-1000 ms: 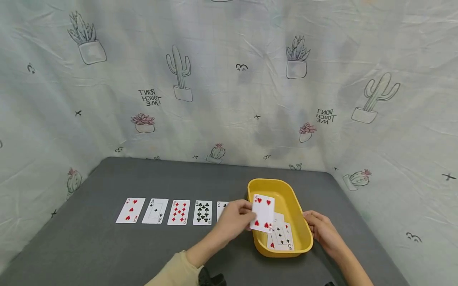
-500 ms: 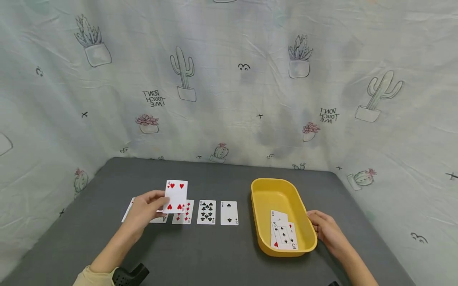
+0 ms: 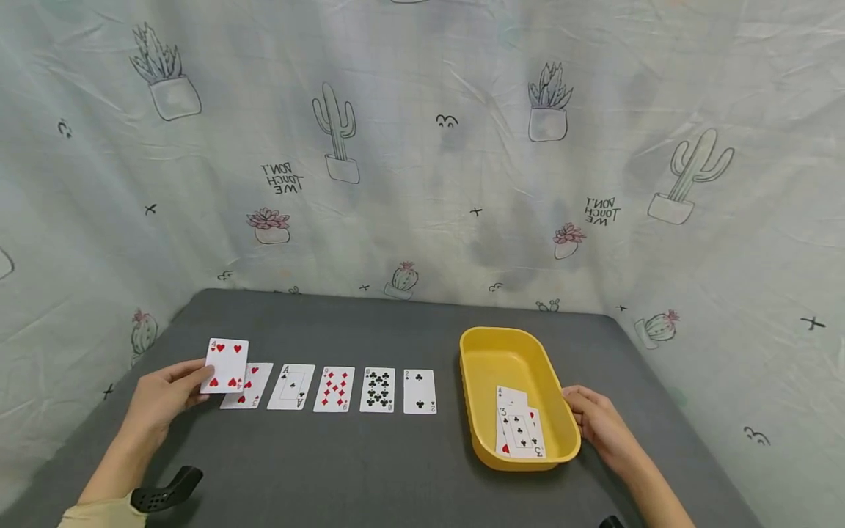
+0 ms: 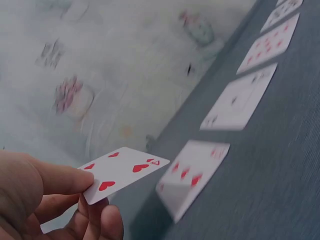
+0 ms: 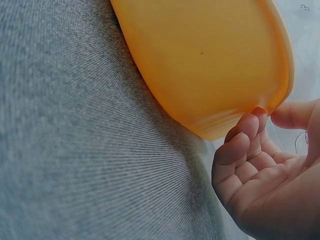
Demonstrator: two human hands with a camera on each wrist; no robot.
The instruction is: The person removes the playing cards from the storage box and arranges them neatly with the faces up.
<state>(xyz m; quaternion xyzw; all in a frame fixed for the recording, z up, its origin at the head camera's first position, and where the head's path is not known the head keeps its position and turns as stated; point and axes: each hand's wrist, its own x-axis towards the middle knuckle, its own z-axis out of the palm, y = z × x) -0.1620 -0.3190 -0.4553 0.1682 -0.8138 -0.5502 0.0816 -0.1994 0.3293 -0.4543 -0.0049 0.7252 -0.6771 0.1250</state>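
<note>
The four of hearts [image 3: 227,361] in the left fingers [image 4: 65,180] is white with red hearts. Just past them, the three of hearts [image 3: 256,381] repeats red on white; farther off come an ace [image 3: 290,387] with black marks inside a thin printed frame, the red-patterned nine of diamonds [image 3: 334,389], and the black-pipped eight of clubs [image 3: 378,390] and two of clubs [image 3: 419,391]. At the right fingers [image 5: 235,150], the tray [image 3: 505,359] is plain yellow. The bench [image 3: 317,469] beneath is dark grey; beyond all fingers, the pale cloth [image 3: 409,176] bears grey-green cacti, pink succulents and black lettering. Behind the left fingers, the sleeve [image 3: 104,515] is cream.
</note>
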